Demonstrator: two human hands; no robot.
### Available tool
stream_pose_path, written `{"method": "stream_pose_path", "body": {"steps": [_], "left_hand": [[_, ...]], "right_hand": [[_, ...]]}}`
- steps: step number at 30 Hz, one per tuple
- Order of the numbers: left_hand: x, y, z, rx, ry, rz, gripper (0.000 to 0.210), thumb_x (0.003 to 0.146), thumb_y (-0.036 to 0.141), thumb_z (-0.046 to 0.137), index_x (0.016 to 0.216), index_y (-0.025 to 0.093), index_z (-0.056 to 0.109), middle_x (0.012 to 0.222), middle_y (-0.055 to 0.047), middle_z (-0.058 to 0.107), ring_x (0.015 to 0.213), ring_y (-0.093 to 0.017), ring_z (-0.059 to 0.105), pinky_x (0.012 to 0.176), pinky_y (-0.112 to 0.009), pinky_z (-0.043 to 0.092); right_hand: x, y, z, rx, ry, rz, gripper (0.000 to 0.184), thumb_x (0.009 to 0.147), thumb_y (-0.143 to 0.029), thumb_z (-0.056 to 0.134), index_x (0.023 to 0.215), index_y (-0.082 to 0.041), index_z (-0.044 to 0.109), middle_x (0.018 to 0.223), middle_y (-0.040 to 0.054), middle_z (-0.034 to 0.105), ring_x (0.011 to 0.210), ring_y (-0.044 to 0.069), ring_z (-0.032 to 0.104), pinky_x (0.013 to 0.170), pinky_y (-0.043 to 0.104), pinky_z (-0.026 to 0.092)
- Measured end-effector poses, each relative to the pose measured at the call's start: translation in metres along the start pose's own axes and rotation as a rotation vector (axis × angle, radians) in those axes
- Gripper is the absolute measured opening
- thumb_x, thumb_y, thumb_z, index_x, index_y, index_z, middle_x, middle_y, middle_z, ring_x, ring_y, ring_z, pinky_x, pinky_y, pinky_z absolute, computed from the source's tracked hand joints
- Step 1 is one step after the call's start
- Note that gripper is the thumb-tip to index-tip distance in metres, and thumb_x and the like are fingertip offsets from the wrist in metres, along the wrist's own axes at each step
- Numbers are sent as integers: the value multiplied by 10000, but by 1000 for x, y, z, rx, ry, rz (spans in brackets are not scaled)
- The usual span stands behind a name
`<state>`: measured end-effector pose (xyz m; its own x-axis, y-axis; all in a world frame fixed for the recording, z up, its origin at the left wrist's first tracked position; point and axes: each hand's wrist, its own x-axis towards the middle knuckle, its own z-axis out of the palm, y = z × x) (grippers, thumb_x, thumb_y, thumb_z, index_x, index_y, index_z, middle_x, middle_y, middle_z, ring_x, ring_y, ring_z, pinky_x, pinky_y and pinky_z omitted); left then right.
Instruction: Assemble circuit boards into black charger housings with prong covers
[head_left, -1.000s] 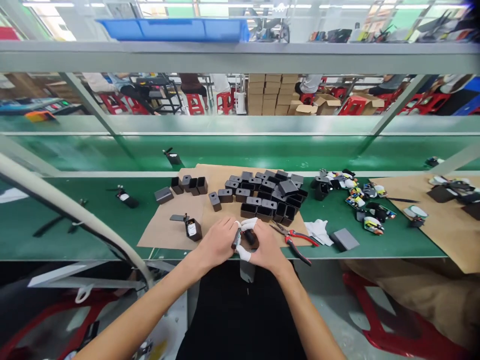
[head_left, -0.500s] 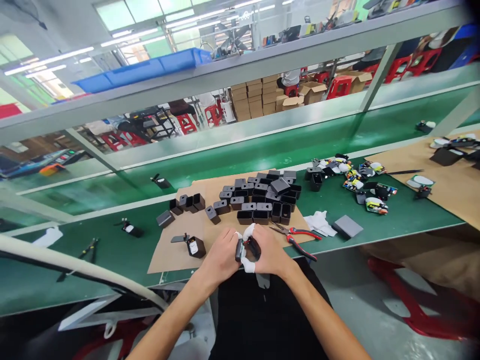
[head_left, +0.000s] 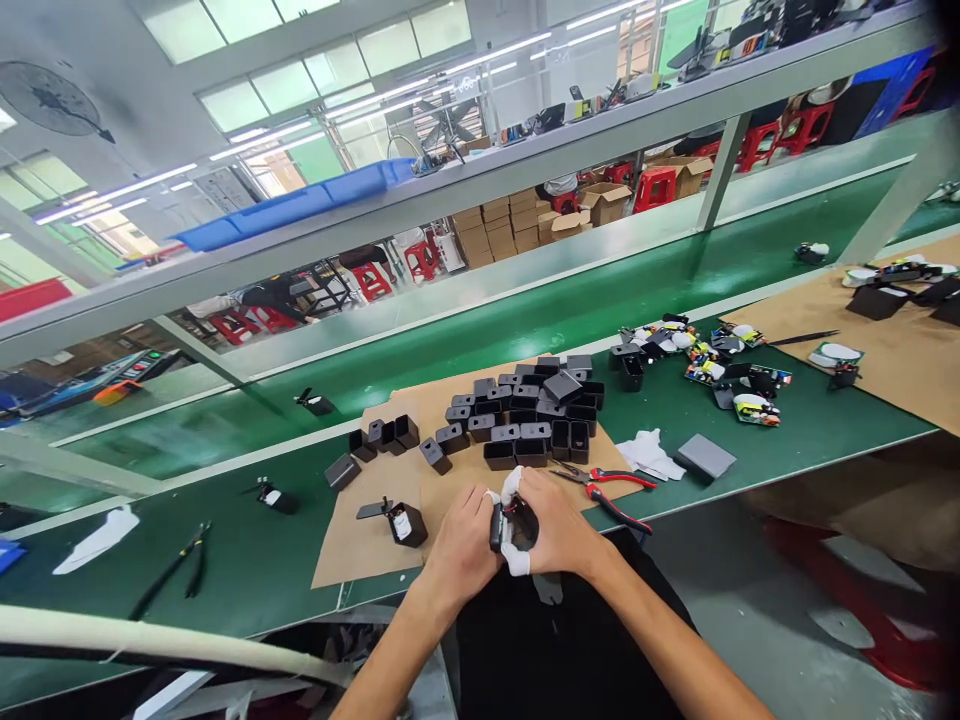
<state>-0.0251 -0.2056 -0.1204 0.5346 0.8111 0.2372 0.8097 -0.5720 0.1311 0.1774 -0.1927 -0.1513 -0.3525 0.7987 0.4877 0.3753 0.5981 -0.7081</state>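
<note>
Closest in, the left hand and right hand meet above the counter's front edge, fingers curled. The left pinches a slim dark piece; the right wraps a rounded black part just beside it, white covers on some of its fingertips. Whether the two pieces touch, I cannot tell.

Just left of the hands, an open black case with a white label inside stands on brown paper. To the right lie red-handled pliers, jaws slightly apart, then a crumpled white cloth and a grey-topped box.

Beyond the hands, many black housings crowd together, some with their openings facing up. Farther right sit loose circuit boards. Past the green strip behind, a shelf carries a blue tray; cardboard boxes and red stools stand farther back.
</note>
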Motion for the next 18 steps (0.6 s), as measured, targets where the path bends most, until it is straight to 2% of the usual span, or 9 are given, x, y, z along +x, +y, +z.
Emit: {"method": "stream_pose_path", "body": {"steps": [6,18], "left_hand": [[0,0,6,-7,14,7,404,679,-1,556,915,280,387,994,-95,650,905,-303,590,741,-423,522],[-1,0,8,8,16,18,370,686,31,590,914,274,430,985,-89,658,906,-305,594,746,-426,508]], "right_hand": [[-1,0,1,-37,-10,2,429,641,-329,765,933,-270,456,958,22,572,861,253,541,765,381,406],[-1,5,4,-99,-15,-13,434,617,-363,749,917,-271,448,946,20,568,856,253,522,777,393,386]]}}
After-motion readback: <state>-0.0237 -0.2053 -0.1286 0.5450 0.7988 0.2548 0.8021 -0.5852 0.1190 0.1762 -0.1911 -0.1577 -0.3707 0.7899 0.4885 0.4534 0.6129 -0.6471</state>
